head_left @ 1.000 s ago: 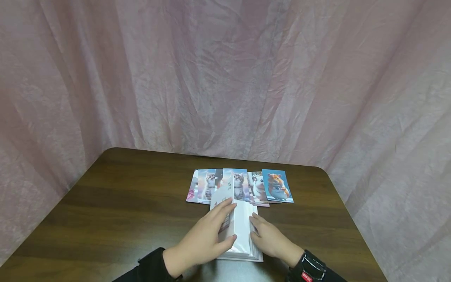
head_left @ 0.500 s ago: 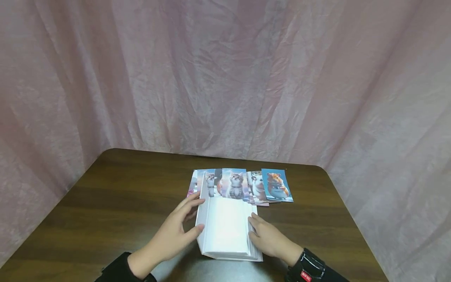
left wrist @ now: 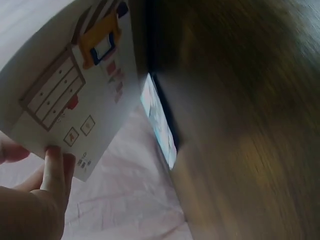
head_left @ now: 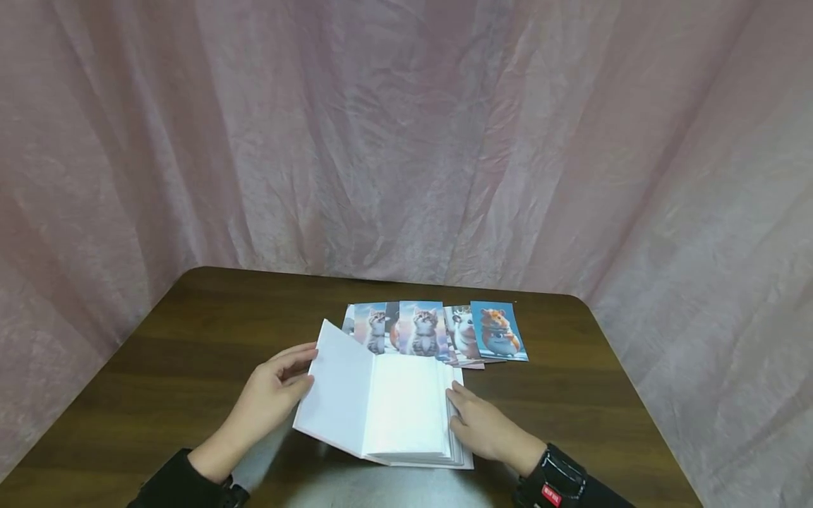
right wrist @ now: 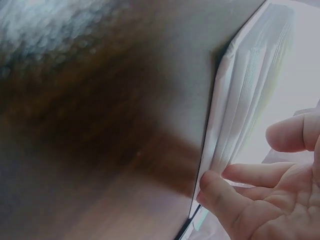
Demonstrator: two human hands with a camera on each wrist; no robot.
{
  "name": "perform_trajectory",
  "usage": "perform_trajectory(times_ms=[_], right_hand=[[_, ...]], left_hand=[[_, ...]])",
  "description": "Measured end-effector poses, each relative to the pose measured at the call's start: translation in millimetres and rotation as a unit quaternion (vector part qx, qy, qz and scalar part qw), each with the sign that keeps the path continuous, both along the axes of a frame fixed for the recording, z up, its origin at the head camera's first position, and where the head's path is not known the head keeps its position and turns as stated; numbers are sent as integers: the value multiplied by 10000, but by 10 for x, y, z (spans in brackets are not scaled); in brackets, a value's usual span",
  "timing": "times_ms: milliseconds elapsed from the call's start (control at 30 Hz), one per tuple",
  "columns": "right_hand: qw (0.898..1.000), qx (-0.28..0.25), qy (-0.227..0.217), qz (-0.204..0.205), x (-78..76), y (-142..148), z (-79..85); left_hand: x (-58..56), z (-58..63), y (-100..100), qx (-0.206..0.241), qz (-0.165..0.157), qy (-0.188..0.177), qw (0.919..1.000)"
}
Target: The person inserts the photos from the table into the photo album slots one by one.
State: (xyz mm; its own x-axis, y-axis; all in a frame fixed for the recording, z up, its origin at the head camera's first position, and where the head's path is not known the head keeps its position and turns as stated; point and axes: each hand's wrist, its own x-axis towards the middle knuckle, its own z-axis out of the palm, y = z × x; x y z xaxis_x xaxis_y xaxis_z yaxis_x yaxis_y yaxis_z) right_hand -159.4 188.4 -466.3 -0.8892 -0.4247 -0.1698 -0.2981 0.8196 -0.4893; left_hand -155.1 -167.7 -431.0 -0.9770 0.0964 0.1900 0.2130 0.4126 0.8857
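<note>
A white photo album [head_left: 406, 406] lies on the table in front of me, its cover [head_left: 335, 391] raised and swung to the left. My left hand [head_left: 269, 395] pinches the cover's outer edge between thumb and fingers. Printed drawings of a drawer chest and frames show on the cover's outside [left wrist: 75, 107] in the left wrist view. My right hand [head_left: 485, 427] rests against the right side of the page block, its fingertips [right wrist: 212, 185] touching the page edges, the thumb standing apart. The top page [head_left: 409, 402] looks blank and glossy.
Behind the album lies a row of overlapping picture cards, among them a kitten card [head_left: 422, 328] and a hamster card [head_left: 500, 331]. The dark wooden table [head_left: 190, 339] ends at a pink curtain [head_left: 381, 141].
My left hand has moved left, turning the album's cover from nearly upright over the pages to leaning out leftward. The blank top page came into view. My right hand stays at the page edges.
</note>
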Motion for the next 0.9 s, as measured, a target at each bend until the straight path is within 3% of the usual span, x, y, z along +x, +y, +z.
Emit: perform_trajectory(times_ms=[133,333,567,900], right_hand=[[10000,18,-24,12,-10,-1,5],[10000,-18,-1,7,-2,-7,19],[10000,-21,31,-9,-3,-11,6],[10000,-76,-55,-7,-5,3,33]], left_hand=[[1,-15,-62,-299,161,-162,9993],[-10,-78,-134,-1155,379,-402,9918],[-33,-207,-166,-2040,148,-508,9775],[-45,-256,-79,-2666,17,-689,9613]])
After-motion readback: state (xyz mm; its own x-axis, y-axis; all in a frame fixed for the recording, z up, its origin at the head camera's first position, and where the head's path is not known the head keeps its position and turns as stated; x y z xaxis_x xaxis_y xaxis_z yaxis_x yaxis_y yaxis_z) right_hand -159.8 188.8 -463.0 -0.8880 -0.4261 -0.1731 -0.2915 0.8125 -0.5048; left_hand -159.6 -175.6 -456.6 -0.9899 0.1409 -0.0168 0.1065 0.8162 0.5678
